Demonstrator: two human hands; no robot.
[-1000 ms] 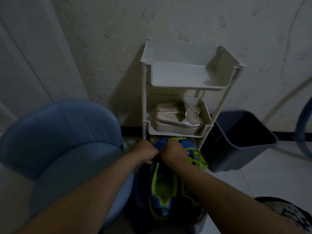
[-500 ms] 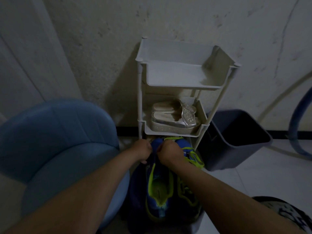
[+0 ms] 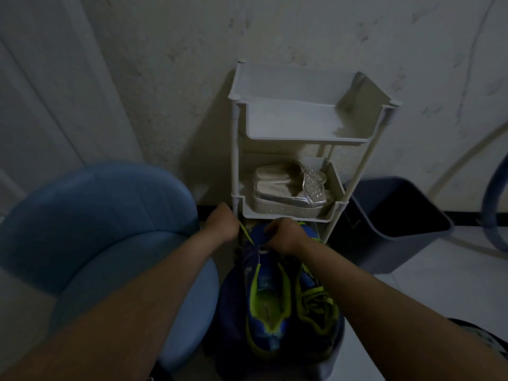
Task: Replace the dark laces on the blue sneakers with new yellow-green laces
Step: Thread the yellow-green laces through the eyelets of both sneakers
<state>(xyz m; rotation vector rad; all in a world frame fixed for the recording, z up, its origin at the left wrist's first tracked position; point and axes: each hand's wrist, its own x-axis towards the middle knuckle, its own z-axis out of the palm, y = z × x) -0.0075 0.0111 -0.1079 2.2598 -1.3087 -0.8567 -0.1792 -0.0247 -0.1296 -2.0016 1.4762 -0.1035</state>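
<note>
Our left hand [image 3: 223, 226] has its fingers curled tight on the taut yellow-green lace [image 3: 246, 235]. Our right hand [image 3: 286, 237] grips the toe of the left sneaker [image 3: 265, 301], below the shelf rack [image 3: 234, 160]. The right sneaker [image 3: 319, 303] looks laced already, and this one seems barely started.

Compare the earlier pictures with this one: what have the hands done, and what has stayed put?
The left hand has drawn away to the left, pulling a yellow-green lace taut from the blue sneaker. The right hand still grips the sneaker's front. The rack, sandals, chair and bin are unchanged.
</note>
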